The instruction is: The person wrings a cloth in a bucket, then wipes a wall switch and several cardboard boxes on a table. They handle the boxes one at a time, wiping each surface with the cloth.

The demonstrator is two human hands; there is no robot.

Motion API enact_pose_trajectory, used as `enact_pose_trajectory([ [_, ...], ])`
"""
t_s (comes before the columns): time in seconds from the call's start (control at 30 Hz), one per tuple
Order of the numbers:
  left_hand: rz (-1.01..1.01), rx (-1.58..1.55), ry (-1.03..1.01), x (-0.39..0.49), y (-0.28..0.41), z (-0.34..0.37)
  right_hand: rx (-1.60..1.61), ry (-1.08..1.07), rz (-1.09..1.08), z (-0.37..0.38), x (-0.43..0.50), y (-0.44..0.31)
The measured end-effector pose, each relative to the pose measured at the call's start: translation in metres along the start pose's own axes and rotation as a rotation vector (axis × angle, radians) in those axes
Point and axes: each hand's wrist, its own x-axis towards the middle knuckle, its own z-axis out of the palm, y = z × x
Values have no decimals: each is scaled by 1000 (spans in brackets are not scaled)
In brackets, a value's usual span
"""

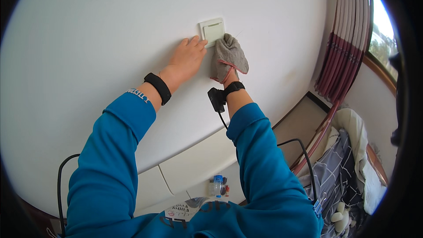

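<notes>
A white wall switch [213, 33] in a square frame is set in the white wall [99, 39] ahead of me. My right hand [231, 72] is wrapped in a grey cloth [230, 53] with a pink edge, which meets the switch's lower right corner; most of that hand is hidden under the fabric. At the lower left of the switch, my left hand [190, 54] rests with fingers spread, the fingertips by the frame's edge and nothing held. Each wrist bears a black strap, and a small black device [216, 99] with a cable sits at the right one.
Below my arms is a white padded headboard [195, 155], with a clear plastic bottle [217, 185] with a blue top near it. On the right are a maroon and beige curtain [343, 46], a window [381, 36], checked bedding [330, 168] and a pale plush toy [342, 219].
</notes>
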Motion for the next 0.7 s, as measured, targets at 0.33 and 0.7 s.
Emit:
enact_pose_trajectory([
  [0.33,-81,-259,58,13,-4,-12,-85,-146,323,-8,-35,-44],
  [0.7,-111,-287,41,12,-10,-8,-40,-123,-91,1,-14,-18],
])
